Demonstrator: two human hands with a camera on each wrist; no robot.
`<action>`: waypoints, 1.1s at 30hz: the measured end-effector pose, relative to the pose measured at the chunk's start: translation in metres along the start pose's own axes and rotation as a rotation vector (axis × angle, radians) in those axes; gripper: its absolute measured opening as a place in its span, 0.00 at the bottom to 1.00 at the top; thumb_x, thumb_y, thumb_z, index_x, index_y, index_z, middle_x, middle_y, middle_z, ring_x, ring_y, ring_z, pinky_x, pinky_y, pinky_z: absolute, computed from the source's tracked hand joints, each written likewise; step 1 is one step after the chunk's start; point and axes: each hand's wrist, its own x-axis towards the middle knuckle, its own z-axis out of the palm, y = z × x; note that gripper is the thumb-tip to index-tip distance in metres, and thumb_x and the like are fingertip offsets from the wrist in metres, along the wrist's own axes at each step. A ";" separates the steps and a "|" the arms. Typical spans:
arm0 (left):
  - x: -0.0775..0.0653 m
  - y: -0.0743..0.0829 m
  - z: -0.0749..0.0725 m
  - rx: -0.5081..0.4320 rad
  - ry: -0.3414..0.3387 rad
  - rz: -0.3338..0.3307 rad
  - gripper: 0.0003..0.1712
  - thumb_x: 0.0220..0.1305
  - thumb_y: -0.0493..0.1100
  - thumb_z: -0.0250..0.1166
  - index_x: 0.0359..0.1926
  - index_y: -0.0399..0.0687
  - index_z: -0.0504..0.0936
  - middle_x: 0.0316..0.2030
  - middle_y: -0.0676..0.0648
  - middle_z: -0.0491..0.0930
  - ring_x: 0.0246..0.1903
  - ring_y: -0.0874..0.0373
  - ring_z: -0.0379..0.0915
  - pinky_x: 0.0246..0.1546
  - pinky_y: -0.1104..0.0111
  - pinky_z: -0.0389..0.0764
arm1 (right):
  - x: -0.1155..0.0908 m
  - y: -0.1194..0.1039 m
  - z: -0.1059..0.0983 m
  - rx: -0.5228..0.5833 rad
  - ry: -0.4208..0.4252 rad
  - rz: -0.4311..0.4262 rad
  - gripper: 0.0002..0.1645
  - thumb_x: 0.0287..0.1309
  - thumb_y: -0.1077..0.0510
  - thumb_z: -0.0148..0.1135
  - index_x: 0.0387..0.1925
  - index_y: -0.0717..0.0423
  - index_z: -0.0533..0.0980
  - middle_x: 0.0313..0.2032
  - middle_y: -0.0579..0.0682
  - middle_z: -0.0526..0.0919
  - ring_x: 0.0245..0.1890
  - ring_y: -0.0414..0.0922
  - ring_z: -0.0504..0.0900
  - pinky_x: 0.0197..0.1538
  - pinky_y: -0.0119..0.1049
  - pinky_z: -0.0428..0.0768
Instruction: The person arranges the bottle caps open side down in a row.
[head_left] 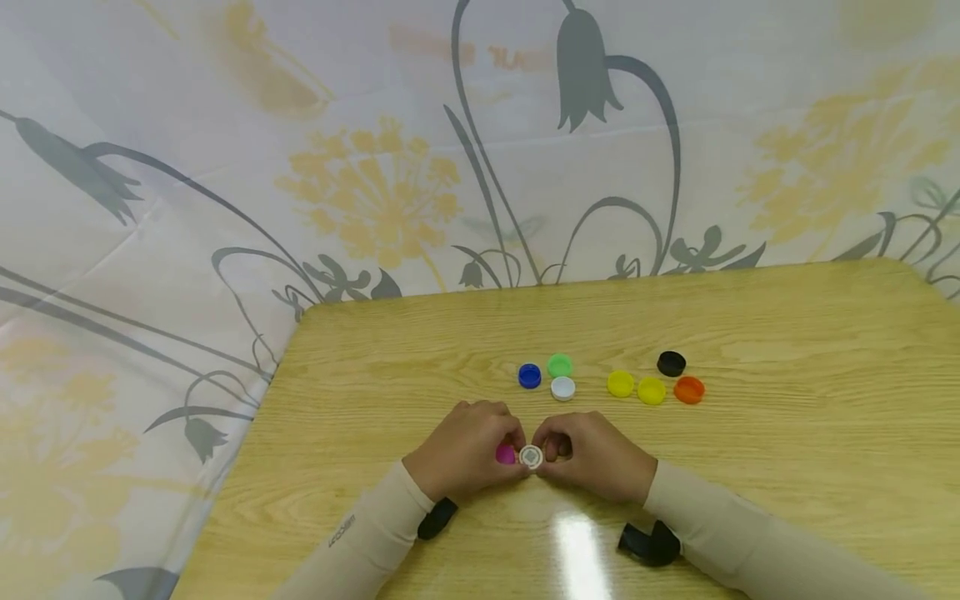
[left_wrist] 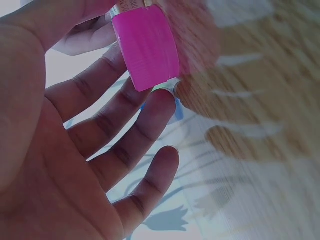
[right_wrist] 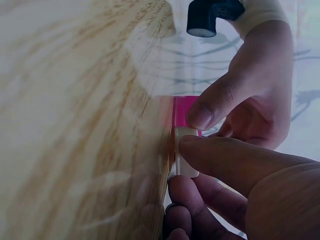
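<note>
A white round cap (head_left: 531,457) with a patterned top sits between the two hands near the middle of the table. Against its left side is a pink cap (head_left: 506,454), mostly covered by my left hand (head_left: 476,446) in the head view. My left thumb and fingers hold the pink cap from either side, the thumb close to the white one. From the right, my right hand (head_left: 596,454) pinches the white cap, its thumb (right_wrist: 200,147) across it in the right wrist view. Both caps are low at the wooden tabletop. Small print shows on the white cap's side (left_wrist: 131,5).
Beyond the hands lie blue (head_left: 529,376), green (head_left: 559,366) and white (head_left: 563,388) caps. Farther right are two yellow caps (head_left: 620,383), an orange cap (head_left: 688,390) and a black cap (head_left: 671,363). A flowered cloth (head_left: 510,167) hangs behind the table (head_left: 360,358). Black devices are at both wrists.
</note>
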 end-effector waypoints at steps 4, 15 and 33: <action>-0.002 0.000 0.001 -0.008 0.002 0.003 0.11 0.56 0.56 0.74 0.34 0.58 0.86 0.34 0.59 0.80 0.33 0.68 0.70 0.39 0.69 0.67 | 0.000 0.001 0.002 -0.011 0.003 0.004 0.05 0.57 0.58 0.72 0.35 0.52 0.83 0.26 0.38 0.80 0.28 0.31 0.74 0.34 0.27 0.77; -0.001 -0.001 0.000 -0.012 0.018 0.018 0.11 0.55 0.55 0.74 0.34 0.57 0.86 0.34 0.58 0.80 0.34 0.67 0.70 0.37 0.71 0.67 | 0.001 -0.001 0.001 -0.027 0.003 0.007 0.05 0.58 0.58 0.72 0.35 0.53 0.83 0.26 0.38 0.79 0.27 0.31 0.73 0.34 0.27 0.76; -0.002 -0.006 -0.004 -0.041 0.006 0.008 0.17 0.58 0.59 0.71 0.39 0.53 0.87 0.36 0.57 0.83 0.32 0.67 0.72 0.43 0.68 0.76 | 0.001 0.000 -0.005 0.012 -0.020 0.038 0.14 0.57 0.56 0.72 0.43 0.56 0.80 0.28 0.39 0.81 0.29 0.32 0.77 0.35 0.28 0.78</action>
